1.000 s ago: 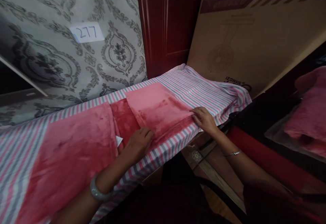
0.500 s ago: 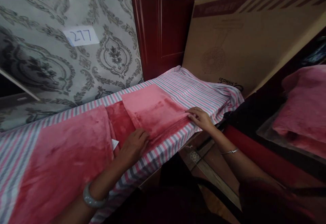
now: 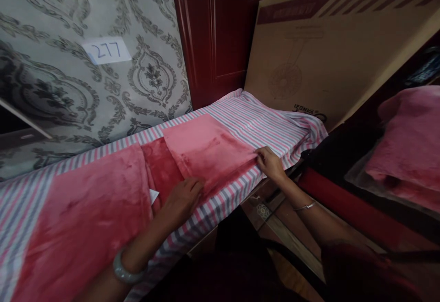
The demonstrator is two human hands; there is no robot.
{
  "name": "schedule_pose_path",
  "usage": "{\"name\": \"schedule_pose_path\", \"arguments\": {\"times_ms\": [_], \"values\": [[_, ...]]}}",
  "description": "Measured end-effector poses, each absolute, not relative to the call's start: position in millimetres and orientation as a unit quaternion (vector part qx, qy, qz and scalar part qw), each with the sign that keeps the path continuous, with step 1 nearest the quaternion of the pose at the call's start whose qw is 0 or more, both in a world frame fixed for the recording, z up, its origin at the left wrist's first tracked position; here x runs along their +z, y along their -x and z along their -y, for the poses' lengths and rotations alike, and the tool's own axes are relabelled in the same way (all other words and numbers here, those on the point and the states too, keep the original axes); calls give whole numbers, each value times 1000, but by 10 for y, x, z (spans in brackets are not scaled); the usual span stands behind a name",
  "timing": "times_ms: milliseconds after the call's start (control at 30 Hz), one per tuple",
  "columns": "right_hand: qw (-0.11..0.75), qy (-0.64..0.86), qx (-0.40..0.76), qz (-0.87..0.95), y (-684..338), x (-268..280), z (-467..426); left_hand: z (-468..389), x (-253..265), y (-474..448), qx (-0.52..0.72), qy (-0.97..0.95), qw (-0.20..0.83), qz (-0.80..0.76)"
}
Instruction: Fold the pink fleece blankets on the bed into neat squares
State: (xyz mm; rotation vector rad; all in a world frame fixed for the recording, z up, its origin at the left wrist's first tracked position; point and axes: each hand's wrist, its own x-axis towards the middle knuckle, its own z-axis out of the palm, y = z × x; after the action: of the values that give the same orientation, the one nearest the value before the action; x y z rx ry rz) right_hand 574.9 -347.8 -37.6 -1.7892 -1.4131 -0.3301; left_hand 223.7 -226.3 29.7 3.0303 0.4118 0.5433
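A pink plush cloth (image 3: 92, 215) lies along a narrow table, its two end flaps folded inward. Between them shows a darker red strip (image 3: 161, 157) of plush, with a small white tag (image 3: 153, 195) at the left flap's edge. My right hand (image 3: 270, 162) pinches the near right corner of the right flap (image 3: 209, 144). At that flap's near left corner, my left hand (image 3: 187, 196) has its fingers curled together over the edge. The left thumb is mostly hidden.
A striped sheet (image 3: 264, 114) covers the table. A large cardboard box (image 3: 330, 50) stands behind its right end, beside a dark red door (image 3: 220, 31). More pink plush (image 3: 409, 141) is piled at the right. A paper marked 277 (image 3: 108, 50) is on the wall.
My right hand's fingers have curled in more tightly at the flap's corner. My left hand has shifted slightly along the flap's edge. The cloth looks nearly unchanged.
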Motion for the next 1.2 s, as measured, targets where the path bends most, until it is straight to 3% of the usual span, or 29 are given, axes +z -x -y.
{"name": "schedule_pose_path", "arguments": {"times_ms": [300,533,933,1200], "values": [[369,664,-154,632,-5656,-209,3544,2386,304,-2225,165,-969,67,-174],[308,606,-170,714,-5445,-248,3377,2468,177,-2332,132,-969,-13,-208],[351,582,-181,711,-5489,-423,3336,2499,102,-2282,134,-967,-49,-211],[381,589,-129,701,-5243,37,3310,2555,74,-2282,135,-969,-67,-195]]}}
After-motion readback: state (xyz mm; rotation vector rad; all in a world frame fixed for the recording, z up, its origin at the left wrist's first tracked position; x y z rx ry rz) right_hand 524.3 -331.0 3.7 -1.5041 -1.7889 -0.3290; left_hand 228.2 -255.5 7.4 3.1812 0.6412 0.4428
